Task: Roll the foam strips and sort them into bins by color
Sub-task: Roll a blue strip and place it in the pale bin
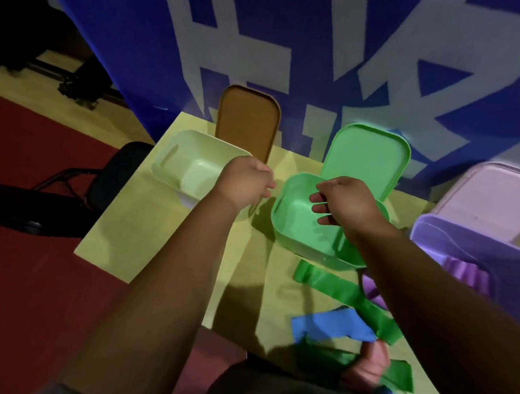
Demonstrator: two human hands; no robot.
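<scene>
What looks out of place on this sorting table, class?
The brown lid stands behind the pale bin, the only lid not matching its bin's colour. Unrolled green strips and a blue strip lie tangled near the table front edge.

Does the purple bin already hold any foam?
Yes, ribbed purple foam shows inside the purple bin.

Black chair (124, 162) on red carpet (7, 296); blue banner (117, 12).
</scene>
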